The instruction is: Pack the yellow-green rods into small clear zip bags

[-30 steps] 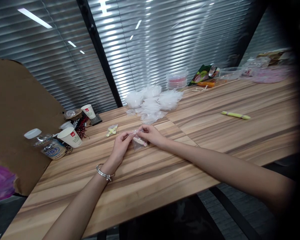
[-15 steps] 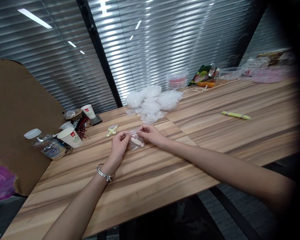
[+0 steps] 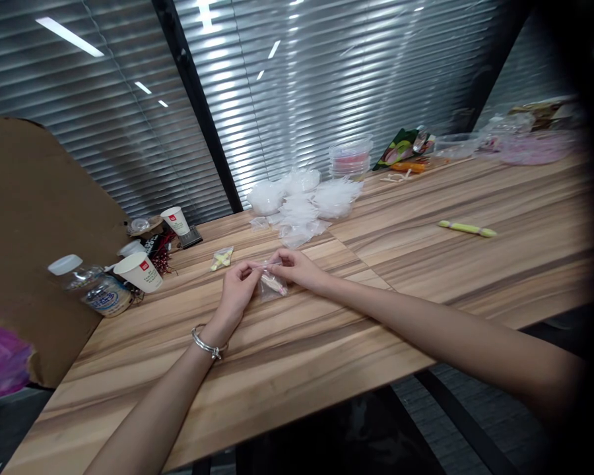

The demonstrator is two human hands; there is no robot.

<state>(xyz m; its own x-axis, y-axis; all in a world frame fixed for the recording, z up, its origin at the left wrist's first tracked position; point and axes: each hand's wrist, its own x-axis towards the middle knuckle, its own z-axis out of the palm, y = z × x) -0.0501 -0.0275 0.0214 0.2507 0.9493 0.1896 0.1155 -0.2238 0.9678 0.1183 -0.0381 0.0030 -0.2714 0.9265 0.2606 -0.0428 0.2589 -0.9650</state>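
A small clear plastic bag (image 3: 272,285) with pale and pink pieces inside hangs between my two hands, just above the wooden table (image 3: 297,356). My left hand (image 3: 238,284) pinches its top left edge, a silver bracelet on the wrist. The fingers of my right hand (image 3: 294,267) close on the top right edge, close to the left fingertips. Beyond my left hand lies another small clear bag (image 3: 222,258) holding yellow pieces. A pile of clear plastic bags (image 3: 301,204) rests farther back.
At the left stand a paper cup (image 3: 138,272), a second cup (image 3: 175,221) and a plastic bottle (image 3: 99,290) by a cardboard sheet (image 3: 44,231). A yellow stick (image 3: 467,229) lies at the right. Stacked clear containers (image 3: 350,156) stand at the back.
My right fingertips have slid left along the bag's top edge, closer to my left fingers. My left hand has shifted slightly right.
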